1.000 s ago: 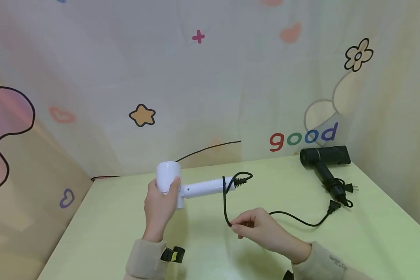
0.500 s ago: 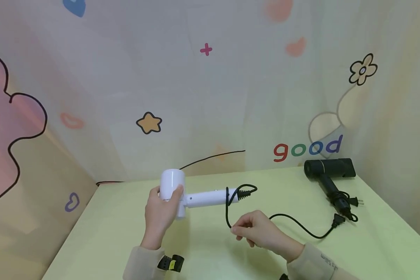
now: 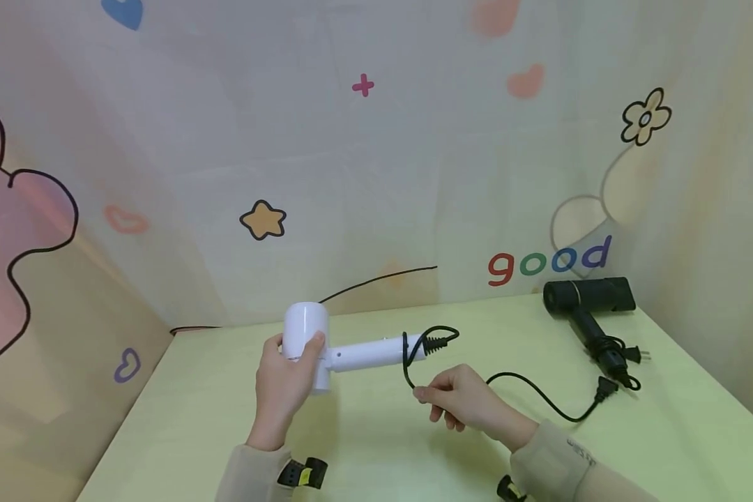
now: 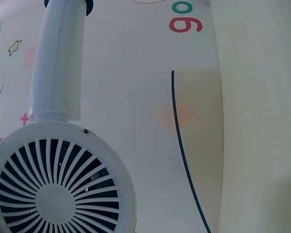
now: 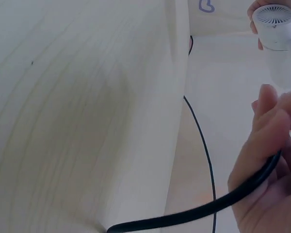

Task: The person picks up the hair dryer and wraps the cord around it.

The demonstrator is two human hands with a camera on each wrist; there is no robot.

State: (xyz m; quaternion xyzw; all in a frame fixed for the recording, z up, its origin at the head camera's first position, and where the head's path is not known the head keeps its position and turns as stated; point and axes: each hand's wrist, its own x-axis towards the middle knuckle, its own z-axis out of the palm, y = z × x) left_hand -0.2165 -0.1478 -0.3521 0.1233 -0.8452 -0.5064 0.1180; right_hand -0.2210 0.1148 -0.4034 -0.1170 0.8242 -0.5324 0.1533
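My left hand [image 3: 284,388] grips the white hair dryer [image 3: 367,354] by its barrel, thumb on the near side, and holds it above the table with the handle pointing right. The dryer's round slotted grille [image 4: 56,204] faces the left wrist camera. A black power cord [image 3: 406,369] leaves the handle's end, loops back and wraps round the handle. My right hand [image 3: 470,401] pinches that cord between thumb and fingertips, below the handle. From there the cord passes behind the hand and runs right to its plug [image 3: 606,388].
A black hair dryer [image 3: 590,295] lies at the table's back right, its cord wound round the handle. The white dryer's plug is close to that handle's end. The pale table [image 3: 182,418] meets a printed curtain [image 3: 376,174] behind.
The right hand has risen slightly towards the handle with the cord, shortening the length between them. The left hand still holds the dryer in much the same pose. The head view has shifted.
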